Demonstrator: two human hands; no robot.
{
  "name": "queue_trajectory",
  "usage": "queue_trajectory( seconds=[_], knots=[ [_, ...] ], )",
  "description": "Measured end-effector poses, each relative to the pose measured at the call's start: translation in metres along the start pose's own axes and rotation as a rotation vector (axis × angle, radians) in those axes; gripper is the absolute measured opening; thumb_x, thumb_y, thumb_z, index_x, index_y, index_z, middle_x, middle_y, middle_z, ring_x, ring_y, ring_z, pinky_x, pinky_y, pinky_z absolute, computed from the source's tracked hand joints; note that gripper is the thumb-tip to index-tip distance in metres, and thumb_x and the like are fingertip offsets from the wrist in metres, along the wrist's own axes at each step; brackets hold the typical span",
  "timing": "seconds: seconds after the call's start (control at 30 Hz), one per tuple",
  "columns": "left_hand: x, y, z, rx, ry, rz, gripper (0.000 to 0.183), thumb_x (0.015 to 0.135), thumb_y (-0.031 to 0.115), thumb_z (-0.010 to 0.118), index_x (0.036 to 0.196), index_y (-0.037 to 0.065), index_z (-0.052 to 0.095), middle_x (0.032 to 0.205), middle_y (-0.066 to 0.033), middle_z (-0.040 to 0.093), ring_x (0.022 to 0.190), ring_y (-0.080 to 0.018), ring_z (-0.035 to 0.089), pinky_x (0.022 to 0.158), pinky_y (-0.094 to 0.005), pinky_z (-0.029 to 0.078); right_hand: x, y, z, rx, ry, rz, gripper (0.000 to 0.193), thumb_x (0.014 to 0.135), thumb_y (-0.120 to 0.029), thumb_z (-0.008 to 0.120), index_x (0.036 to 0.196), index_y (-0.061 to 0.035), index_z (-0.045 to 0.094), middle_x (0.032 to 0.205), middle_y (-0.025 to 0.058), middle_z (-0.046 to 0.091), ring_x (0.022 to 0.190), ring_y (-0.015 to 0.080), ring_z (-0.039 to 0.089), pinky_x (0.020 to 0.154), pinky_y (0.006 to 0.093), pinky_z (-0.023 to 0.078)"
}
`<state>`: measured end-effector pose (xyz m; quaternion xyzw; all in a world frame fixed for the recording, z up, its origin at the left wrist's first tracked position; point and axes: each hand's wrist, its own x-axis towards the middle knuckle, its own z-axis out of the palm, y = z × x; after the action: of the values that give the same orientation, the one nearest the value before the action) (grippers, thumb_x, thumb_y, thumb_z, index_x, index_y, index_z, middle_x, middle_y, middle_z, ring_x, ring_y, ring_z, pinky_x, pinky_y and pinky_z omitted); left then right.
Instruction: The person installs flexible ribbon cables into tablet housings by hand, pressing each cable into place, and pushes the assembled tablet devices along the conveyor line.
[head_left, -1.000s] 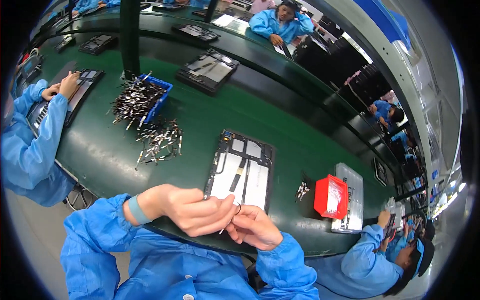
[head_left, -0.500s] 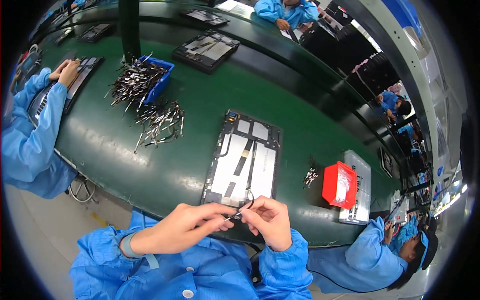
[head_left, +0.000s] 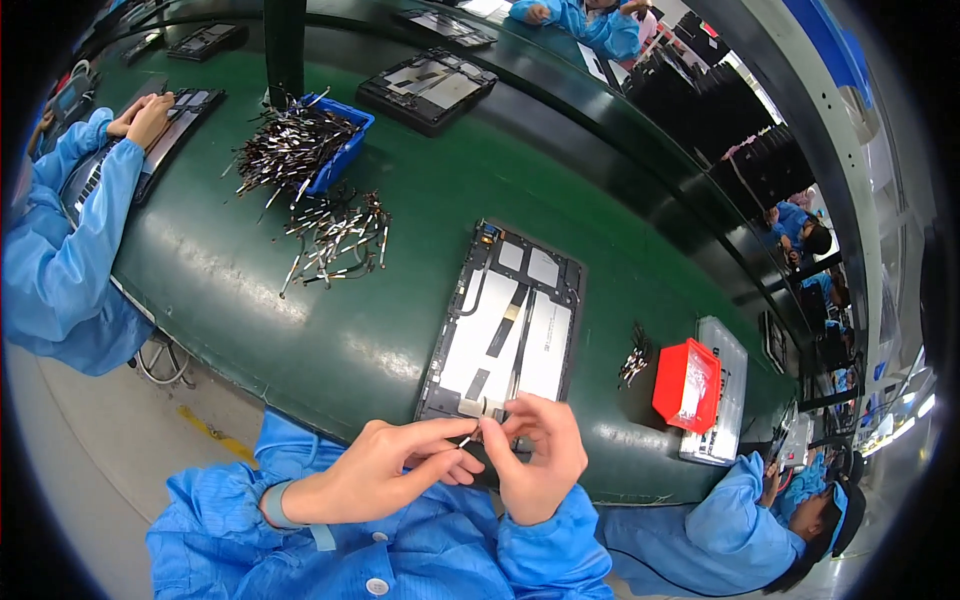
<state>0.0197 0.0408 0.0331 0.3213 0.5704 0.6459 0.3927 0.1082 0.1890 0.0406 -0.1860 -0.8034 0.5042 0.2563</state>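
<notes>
Near the table's front edge, my left hand point(head_left: 365, 475) pinches a short thin cable point(head_left: 467, 440) between thumb and forefinger. It is dark with a silvery white end. My right hand point(head_left: 540, 455) closes thumb and fingers on the cable's other part, which those fingers mostly hide. Just beyond both hands lies an opened tablet point(head_left: 548, 350) with its inside facing up: silver battery panels, a black frame and dark flat ribbons. The fingertips are over its near edge; whether they touch it I cannot tell.
At the left, a blue bin point(head_left: 345, 150) overflows with similar cables, and a loose cable pile point(head_left: 340, 240) lies before it. A red tray point(head_left: 675, 385), a clear plastic case point(head_left: 735, 375) and a few small cables point(head_left: 635, 358) are right. Another tablet point(head_left: 430, 85) lies behind. Co-workers sit on both sides.
The whole view has shifted, so the table's things appear farther right. My right fingers have changed their hold, and the cable's dark loop that showed above them is now mostly hidden.
</notes>
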Motion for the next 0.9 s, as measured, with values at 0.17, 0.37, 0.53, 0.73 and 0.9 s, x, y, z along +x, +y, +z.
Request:
queue_trajectory(
  seconds=[0.17,0.37,0.53,0.73,0.9],
  knots=[
    [0.000,-0.003,0.004,0.111,0.029,0.097,0.034,0.095,0.001,0.052,0.129,-0.001,0.054,0.096,-0.0139,0.072,0.090,-0.0212,0.072,0.080,-0.0306,0.058,-0.007,0.001,-0.002,-0.109,-0.019,-0.235,0.027,0.074,0.003,0.077,0.100,0.0020,0.072,0.095,0.0132,0.070,0.083,0.0208,0.068,0.072,0.0288,0.055],
    [0.002,-0.007,0.001,0.177,0.004,0.116,0.032,0.095,0.002,0.054,0.127,-0.002,0.056,0.097,-0.0143,0.072,0.090,-0.0214,0.072,0.080,-0.0313,0.058,-0.002,0.010,-0.016,0.309,-0.179,0.128,0.016,0.081,0.007,0.069,0.097,0.0042,0.071,0.102,0.0161,0.068,0.095,0.0230,0.065,0.085,0.0326,0.052],
    [0.005,-0.015,0.005,-0.082,0.095,-0.038,0.026,0.094,0.004,0.057,0.119,-0.003,0.061,0.098,-0.0149,0.072,0.092,-0.0202,0.072,0.078,-0.0290,0.059,-0.010,0.007,-0.012,-0.126,0.065,-0.242,0.019,0.073,0.005,0.075,0.092,0.0026,0.072,0.093,0.0139,0.070,0.086,0.0253,0.068,0.079,0.0334,0.055],
    [0.003,-0.009,0.006,0.278,0.128,0.138,0.021,0.092,0.008,0.062,0.109,-0.002,0.066,0.094,-0.0126,0.073,0.086,-0.0215,0.073,0.072,-0.0283,0.059,-0.016,0.015,-0.008,-0.239,0.010,-0.389,0.020,0.069,0.005,0.078,0.088,0.0017,0.073,0.090,0.0128,0.071,0.083,0.0257,0.070,0.074,0.0333,0.058],
    [0.004,-0.018,0.011,0.185,0.205,0.153,0.023,0.089,0.009,0.065,0.109,-0.001,0.066,0.093,-0.0138,0.072,0.082,-0.0242,0.072,0.069,-0.0307,0.059,-0.023,0.019,-0.013,-0.369,0.190,-0.518,0.027,0.065,0.004,0.081,0.091,0.0022,0.073,0.092,0.0145,0.071,0.076,0.0269,0.071,0.068,0.0321,0.059]
  ],
)
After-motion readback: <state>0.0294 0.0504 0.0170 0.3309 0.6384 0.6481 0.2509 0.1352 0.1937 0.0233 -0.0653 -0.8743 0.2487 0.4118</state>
